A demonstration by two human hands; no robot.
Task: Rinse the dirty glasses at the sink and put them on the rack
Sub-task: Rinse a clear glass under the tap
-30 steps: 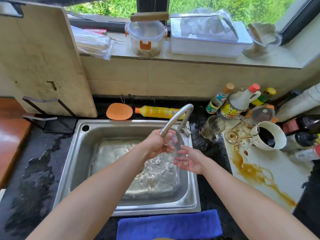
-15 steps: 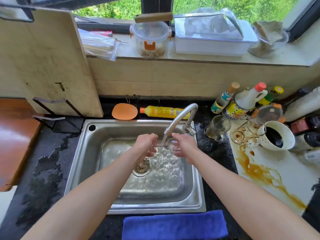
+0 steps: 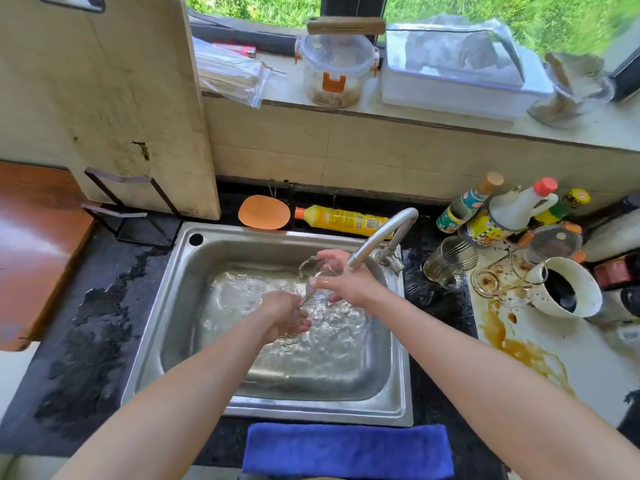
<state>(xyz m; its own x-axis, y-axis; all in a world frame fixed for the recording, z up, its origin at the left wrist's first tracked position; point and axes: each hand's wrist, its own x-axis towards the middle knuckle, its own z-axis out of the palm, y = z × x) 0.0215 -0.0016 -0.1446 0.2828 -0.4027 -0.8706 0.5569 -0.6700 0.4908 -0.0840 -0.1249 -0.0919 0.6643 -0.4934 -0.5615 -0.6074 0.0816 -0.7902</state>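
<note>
Glass (image 3: 317,271) now sits tilted under the faucet (image 3: 381,237) in the right hand (image 3: 349,282), grip closed on it; the left hand (image 3: 287,315) has dropped below, loosely cupped, so rinsing continues over the sink (image 3: 173,306).

Faucet (image 3: 382,233) arches over the sink's (image 3: 263,407) right rear; left basin open.

Glass (image 3: 313,271) is now in the right hand (image 3: 349,284) under the faucet (image 3: 377,237); left hand (image 3: 285,315) has dropped lower, off it.
</note>
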